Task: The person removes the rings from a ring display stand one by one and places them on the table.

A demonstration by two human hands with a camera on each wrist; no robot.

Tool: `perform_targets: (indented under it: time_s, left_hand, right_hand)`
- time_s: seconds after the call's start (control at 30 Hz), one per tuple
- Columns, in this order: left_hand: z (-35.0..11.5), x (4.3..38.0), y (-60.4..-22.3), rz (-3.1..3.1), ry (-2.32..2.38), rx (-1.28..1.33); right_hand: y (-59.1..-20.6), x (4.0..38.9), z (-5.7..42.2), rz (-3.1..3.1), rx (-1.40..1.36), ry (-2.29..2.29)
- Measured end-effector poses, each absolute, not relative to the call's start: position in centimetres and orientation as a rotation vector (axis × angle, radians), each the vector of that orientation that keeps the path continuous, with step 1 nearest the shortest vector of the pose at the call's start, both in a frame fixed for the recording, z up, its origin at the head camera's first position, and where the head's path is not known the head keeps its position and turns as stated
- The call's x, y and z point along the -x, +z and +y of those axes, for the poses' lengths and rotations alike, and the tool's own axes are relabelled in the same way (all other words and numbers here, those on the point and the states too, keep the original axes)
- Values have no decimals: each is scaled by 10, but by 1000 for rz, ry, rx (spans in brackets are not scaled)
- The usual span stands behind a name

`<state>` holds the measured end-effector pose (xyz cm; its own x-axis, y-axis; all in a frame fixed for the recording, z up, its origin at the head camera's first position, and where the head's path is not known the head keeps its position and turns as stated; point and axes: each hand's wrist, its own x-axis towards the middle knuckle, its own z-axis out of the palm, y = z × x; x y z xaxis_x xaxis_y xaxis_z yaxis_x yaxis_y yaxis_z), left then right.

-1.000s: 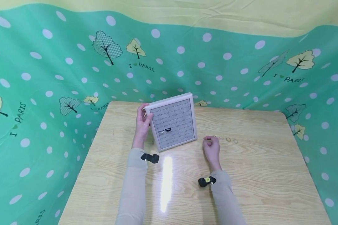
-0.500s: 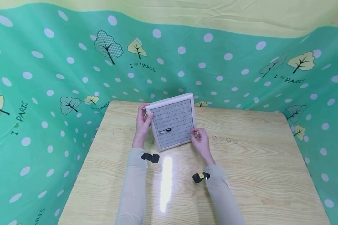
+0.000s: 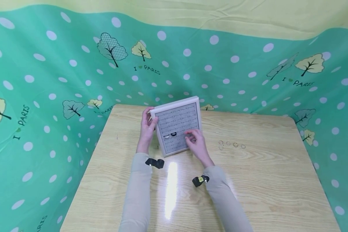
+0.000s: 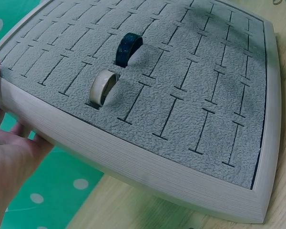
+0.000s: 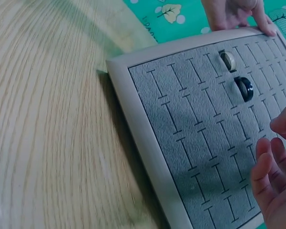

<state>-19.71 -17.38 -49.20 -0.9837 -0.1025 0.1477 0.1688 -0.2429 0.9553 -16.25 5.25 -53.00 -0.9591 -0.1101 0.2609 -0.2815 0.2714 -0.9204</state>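
Observation:
A ring display board [image 3: 177, 116] with a pale frame and grey slotted padding is propped up at a tilt. My left hand [image 3: 147, 129] grips its left upper edge, the thumb on the front of the frame. Two rings sit upright in neighbouring slots: a silver ring [image 4: 103, 88] and a dark ring [image 4: 128, 48]. My right hand [image 3: 197, 145] is in front of the board's lower right part, right of the dark ring, fingers bent and thumb near the forefinger. Its fingertips are cut off in the right wrist view, so I cannot see whether anything is between them.
On the wooden table [image 3: 272, 174], right of the board, lie several thin rings [image 3: 235, 145]. A green dotted curtain [image 3: 185, 64] hangs behind the table and at both sides. A dark wrist camera [image 3: 198, 181] is strapped on the right sleeve.
My right hand has moved left from beside the loose rings, past the board's right edge, to the front of its padding. The left hand and the board have stayed in place.

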Motion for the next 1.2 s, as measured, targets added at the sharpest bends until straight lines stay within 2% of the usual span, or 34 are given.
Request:
perform_targets:
  time_s: [0.47,1.2]
  left_hand:
    - [-175,198,-492,-1797,-2363,81]
    - [-174,197,-492,-1794,-2350,92]
  right_hand:
    - [-527,167,31,-2441,-539,1718]
    - [-532,169,12,-2486,-468,1816]
